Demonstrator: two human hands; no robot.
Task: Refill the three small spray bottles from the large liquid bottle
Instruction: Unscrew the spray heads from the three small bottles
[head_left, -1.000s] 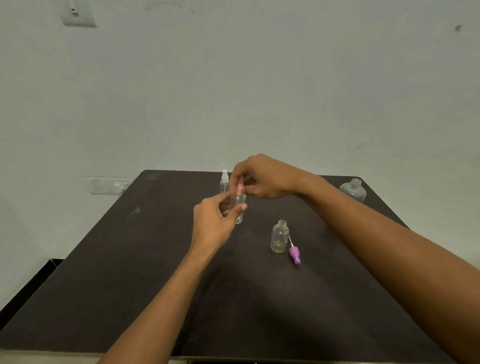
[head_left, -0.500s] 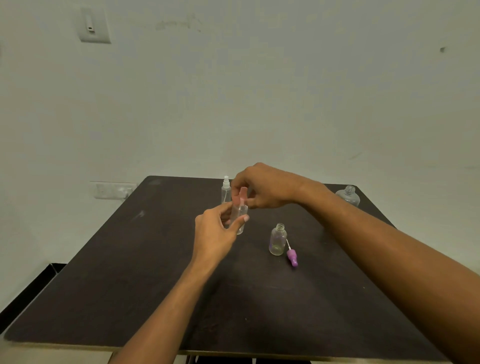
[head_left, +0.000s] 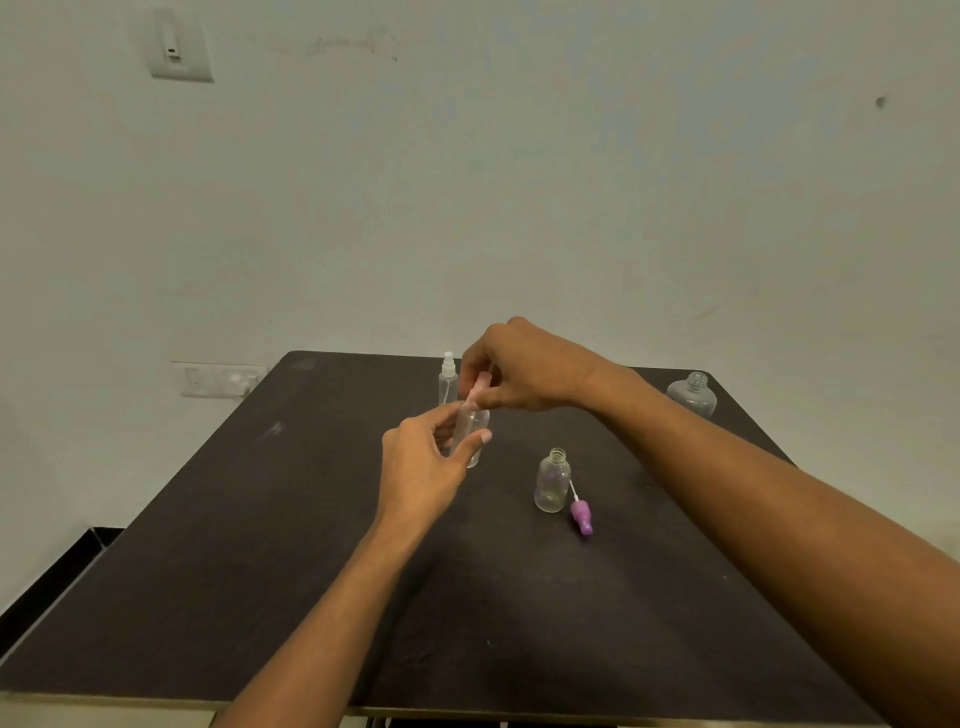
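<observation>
Midway over the dark desk, a person's two bare hands meet on one small clear spray bottle. The left hand rises on a forearm from the bottom edge, its back to the camera. Its grip is narrow: the thumb lies along the bottle's near side and the fingers curl round the far side. The bottle leans slightly, its top towards the right. Whether its base touches the desk cannot be told.

The right hand arrives on a long forearm stretched in from the lower right, wrist bent and knuckles up. Its fingertips point down in a tight pinch on the pink spray head at the bottle's neck. Whether that head is fully seated cannot be told.

Just behind the hands, a second small bottle with a white spray top stands upright. Nearer the camera and to the right, a third small bottle stands open-necked. Its purple spray head lies on its side just beside it, dip tube pointing back towards the bottle.

The large clear bottle stands uncapped at the desk's far right corner, well apart from both hands. A switch plate is fixed high on the pale wall, and a socket plate sits low, near the desk's far left corner.
</observation>
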